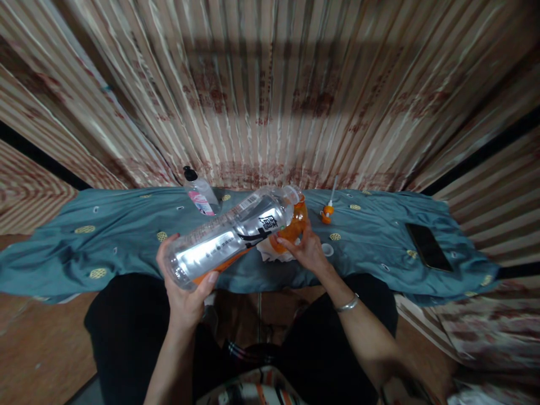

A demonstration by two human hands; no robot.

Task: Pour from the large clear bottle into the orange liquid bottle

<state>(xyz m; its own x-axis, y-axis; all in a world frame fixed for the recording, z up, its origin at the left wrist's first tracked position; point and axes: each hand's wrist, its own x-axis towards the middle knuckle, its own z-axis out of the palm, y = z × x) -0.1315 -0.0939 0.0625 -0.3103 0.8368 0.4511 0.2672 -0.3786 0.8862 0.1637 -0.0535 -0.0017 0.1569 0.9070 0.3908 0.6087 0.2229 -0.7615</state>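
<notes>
Left hand (188,295) wrapped round the base of a clear bottle (230,242) I see tilted at frame centre, right hand (311,248) clasping an orange bottle (295,224) near its neck, orange pump (327,211) right of centre.

A narrow table, draped in a blue-green cloth (130,230) printed with yellow ovals, carries everything; the cloth is wrinkled and hangs over the near edge. Toward the left stands a clear bottle (203,198) with a black top and a pink label. Near the middle lies a crumpled white piece, probably tissue (276,256), partly hidden. Right of it are a small pale lid (327,249), an orange pump top (327,214) with a pale tube, and, well apart, a dark phone (429,247).
</notes>
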